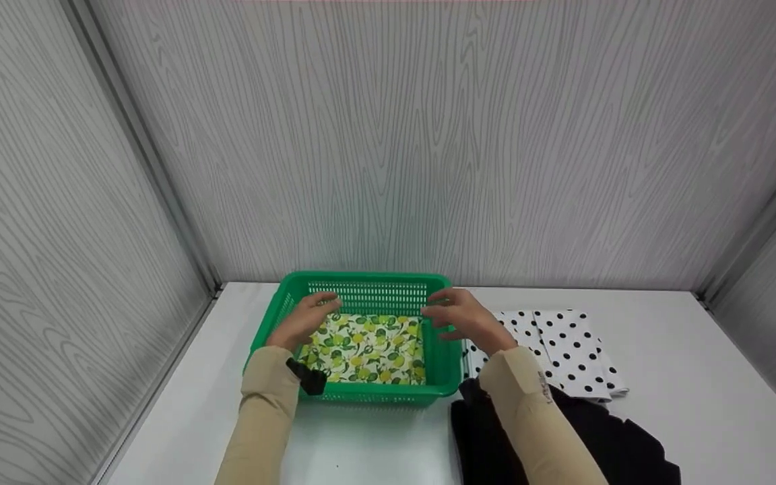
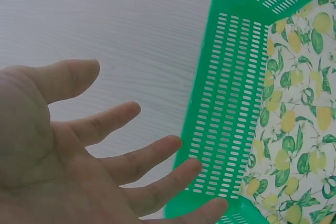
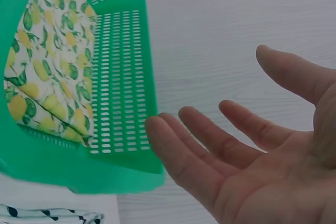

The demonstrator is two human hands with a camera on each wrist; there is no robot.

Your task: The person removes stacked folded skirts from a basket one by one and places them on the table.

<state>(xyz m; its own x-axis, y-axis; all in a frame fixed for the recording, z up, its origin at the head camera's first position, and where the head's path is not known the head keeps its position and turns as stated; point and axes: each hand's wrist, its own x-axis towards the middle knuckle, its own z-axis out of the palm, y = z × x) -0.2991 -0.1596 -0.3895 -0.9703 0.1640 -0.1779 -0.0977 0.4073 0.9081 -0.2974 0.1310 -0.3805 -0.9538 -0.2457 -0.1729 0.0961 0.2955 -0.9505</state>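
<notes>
A lemon-print cloth (image 1: 368, 350) lies folded flat in the bottom of a green plastic basket (image 1: 388, 389) with slotted walls. Over the basket's left side my left hand (image 1: 307, 320) hovers, palm inward, its fingers spread and holding nothing. My right hand (image 1: 465, 316) is above the right rim, fingers loosely bent, also with nothing in it. In the left wrist view the left fingertips (image 2: 181, 148) overlap the basket wall. The right wrist view has the right fingers (image 3: 184, 166) overlapping the basket's edge, with the lemon cloth (image 3: 58, 61) inside.
Right of the basket lies a folded white cloth with black dots (image 1: 573, 350). In front of it, partly under my right sleeve, is a black cloth (image 1: 603, 438). All rest on a white table (image 1: 368, 444), with grey wood-grain panels (image 1: 395, 135) behind and at both sides.
</notes>
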